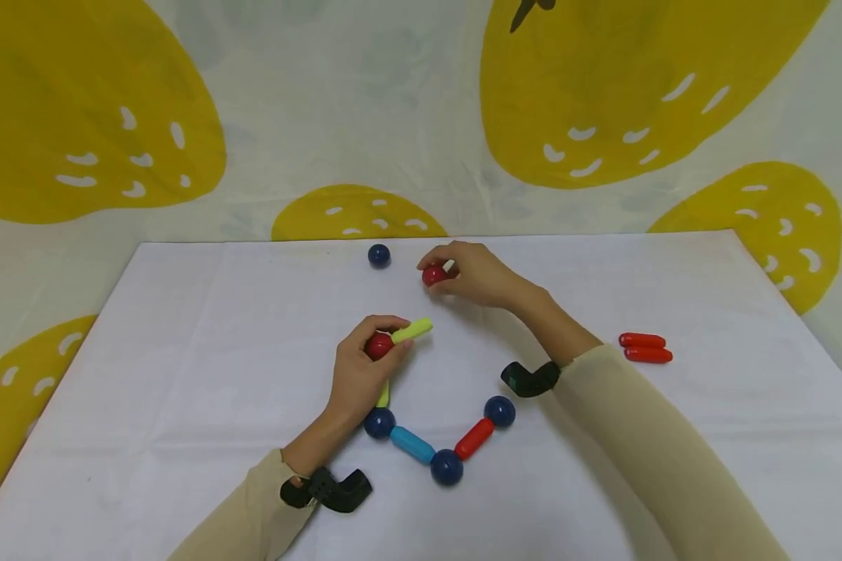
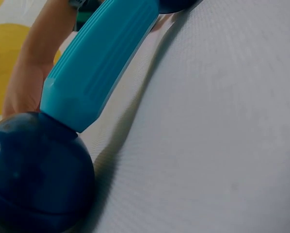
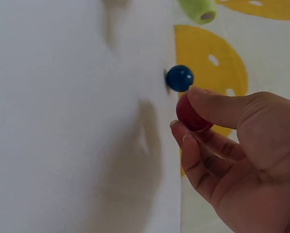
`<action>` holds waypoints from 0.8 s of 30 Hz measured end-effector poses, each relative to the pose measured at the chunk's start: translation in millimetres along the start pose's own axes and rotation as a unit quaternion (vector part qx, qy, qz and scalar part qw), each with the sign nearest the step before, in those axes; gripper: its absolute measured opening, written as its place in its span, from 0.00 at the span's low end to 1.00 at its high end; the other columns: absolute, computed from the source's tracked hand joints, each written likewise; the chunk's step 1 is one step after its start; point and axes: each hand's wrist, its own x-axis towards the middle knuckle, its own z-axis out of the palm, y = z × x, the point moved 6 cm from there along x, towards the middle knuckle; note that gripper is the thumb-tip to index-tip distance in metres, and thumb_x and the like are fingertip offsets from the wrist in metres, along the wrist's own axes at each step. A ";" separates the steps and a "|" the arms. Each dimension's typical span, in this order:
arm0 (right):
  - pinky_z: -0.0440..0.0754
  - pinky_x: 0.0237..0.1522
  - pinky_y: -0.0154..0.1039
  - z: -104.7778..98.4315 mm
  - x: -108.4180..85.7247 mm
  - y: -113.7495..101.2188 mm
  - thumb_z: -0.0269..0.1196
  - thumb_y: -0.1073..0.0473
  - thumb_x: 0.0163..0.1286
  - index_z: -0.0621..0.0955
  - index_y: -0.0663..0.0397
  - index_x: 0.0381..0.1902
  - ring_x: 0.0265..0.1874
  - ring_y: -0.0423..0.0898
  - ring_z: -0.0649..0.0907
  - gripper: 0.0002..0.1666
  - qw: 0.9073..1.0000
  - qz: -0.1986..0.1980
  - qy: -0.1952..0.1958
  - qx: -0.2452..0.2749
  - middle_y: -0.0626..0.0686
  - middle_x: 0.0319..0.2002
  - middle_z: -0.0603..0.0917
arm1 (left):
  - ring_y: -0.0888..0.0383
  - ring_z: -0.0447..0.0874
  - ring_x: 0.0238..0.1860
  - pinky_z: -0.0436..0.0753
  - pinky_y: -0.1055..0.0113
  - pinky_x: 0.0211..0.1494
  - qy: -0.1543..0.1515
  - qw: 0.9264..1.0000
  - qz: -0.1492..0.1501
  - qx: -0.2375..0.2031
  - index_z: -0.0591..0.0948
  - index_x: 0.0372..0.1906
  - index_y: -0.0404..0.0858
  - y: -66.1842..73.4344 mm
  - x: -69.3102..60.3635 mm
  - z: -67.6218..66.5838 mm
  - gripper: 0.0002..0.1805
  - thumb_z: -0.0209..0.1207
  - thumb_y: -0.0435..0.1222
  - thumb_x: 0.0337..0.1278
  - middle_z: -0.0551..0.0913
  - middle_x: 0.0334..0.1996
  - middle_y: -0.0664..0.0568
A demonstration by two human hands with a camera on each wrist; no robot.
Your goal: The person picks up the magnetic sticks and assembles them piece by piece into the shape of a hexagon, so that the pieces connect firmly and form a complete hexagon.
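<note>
My left hand [image 1: 365,370] grips a red ball [image 1: 380,346] with a yellow-green rod [image 1: 414,329] sticking out from it to the right. Below that hand, another yellow-green rod [image 1: 383,393] runs down to a dark blue ball [image 1: 380,423]. From there a light blue rod [image 1: 412,444], a second dark blue ball [image 1: 447,467], a red rod [image 1: 474,439] and a third dark blue ball [image 1: 500,411] continue in a V-shaped chain. Between thumb and fingers my right hand [image 1: 479,274] pinches a loose red ball [image 3: 193,114] near the table's far edge.
One loose dark blue ball [image 1: 379,255] lies near the far edge, left of my right hand. Two red rods [image 1: 647,347] lie side by side on the right of the white table [image 1: 182,351]. A cloth with yellow fruit shapes [image 1: 393,117] hangs behind.
</note>
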 end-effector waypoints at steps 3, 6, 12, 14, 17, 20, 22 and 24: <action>0.79 0.45 0.41 -4.2 -18.5 0.5 0.67 0.57 0.64 0.79 0.48 0.57 0.44 0.48 0.80 0.22 0.999 0.005 0.016 0.051 0.48 0.50 0.80 | 0.55 0.76 0.46 0.77 0.71 0.44 -0.002 1.000 -0.001 -0.002 0.81 0.48 0.33 -0.5 0.9 0.4 0.13 0.63 0.27 0.57 0.81 0.47 0.47; 0.79 0.46 0.42 -7.2 -36.9 2.0 0.66 0.53 0.64 0.78 0.45 0.58 0.45 0.48 0.80 0.24 0.992 0.011 0.037 0.124 0.47 0.50 0.80 | 0.55 0.76 0.45 0.77 0.71 0.43 -0.001 1.000 -0.006 -0.001 0.81 0.48 0.34 -1.3 1.8 -0.7 0.13 0.63 0.28 0.56 0.81 0.46 0.47; 0.80 0.45 0.42 -1.2 -63.5 -0.7 0.67 0.51 0.64 0.77 0.41 0.58 0.44 0.47 0.80 0.24 0.972 0.004 0.050 0.231 0.46 0.49 0.80 | 0.56 0.76 0.47 0.77 0.70 0.45 -0.002 1.000 -0.015 0.005 0.81 0.49 0.34 -2.8 2.8 -3.0 0.14 0.63 0.29 0.57 0.81 0.46 0.48; 0.80 0.45 0.42 2.3 -67.1 -2.1 0.67 0.52 0.64 0.77 0.42 0.58 0.43 0.48 0.81 0.24 0.970 -0.006 0.048 0.239 0.46 0.49 0.80 | 0.56 0.76 0.47 0.77 0.70 0.45 -0.003 1.000 -0.017 0.005 0.81 0.49 0.34 -3.0 2.6 -3.3 0.14 0.63 0.29 0.57 0.80 0.46 0.48; 0.80 0.44 0.42 7.1 -68.1 -2.9 0.66 0.54 0.64 0.77 0.44 0.58 0.43 0.48 0.81 0.23 0.968 -0.012 0.044 0.248 0.47 0.49 0.81 | 0.55 0.75 0.46 0.77 0.71 0.43 -0.002 1.000 -0.021 0.006 0.80 0.49 0.34 -2.8 1.8 -3.9 0.14 0.63 0.29 0.58 0.80 0.46 0.47; 0.80 0.45 0.42 11.4 -66.7 -3.3 0.66 0.56 0.65 0.77 0.48 0.59 0.43 0.49 0.81 0.24 0.965 -0.012 0.036 0.258 0.48 0.49 0.81 | 0.55 0.76 0.46 0.77 0.71 0.44 -0.002 1.000 -0.018 0.008 0.80 0.49 0.34 -1.9 1.7 -4.1 0.14 0.63 0.28 0.57 0.80 0.46 0.46; 0.80 0.45 0.43 13.5 -66.4 -3.4 0.65 0.57 0.65 0.76 0.51 0.59 0.43 0.49 0.81 0.25 0.964 -0.010 0.031 0.264 0.48 0.50 0.81 | 0.56 0.76 0.47 0.76 0.71 0.44 -0.002 1.000 -0.012 0.010 0.80 0.49 0.33 -0.7 2.1 -3.8 0.14 0.63 0.28 0.57 0.81 0.46 0.46; 0.80 0.45 0.43 15.0 -66.5 -3.5 0.65 0.57 0.66 0.76 0.53 0.60 0.43 0.49 0.81 0.25 0.963 -0.009 0.029 0.266 0.48 0.50 0.81 | 0.56 0.76 0.47 0.76 0.71 0.45 -0.003 1.000 -0.005 0.010 0.80 0.49 0.33 -3.4 3.4 -2.8 0.14 0.63 0.27 0.56 0.81 0.47 0.46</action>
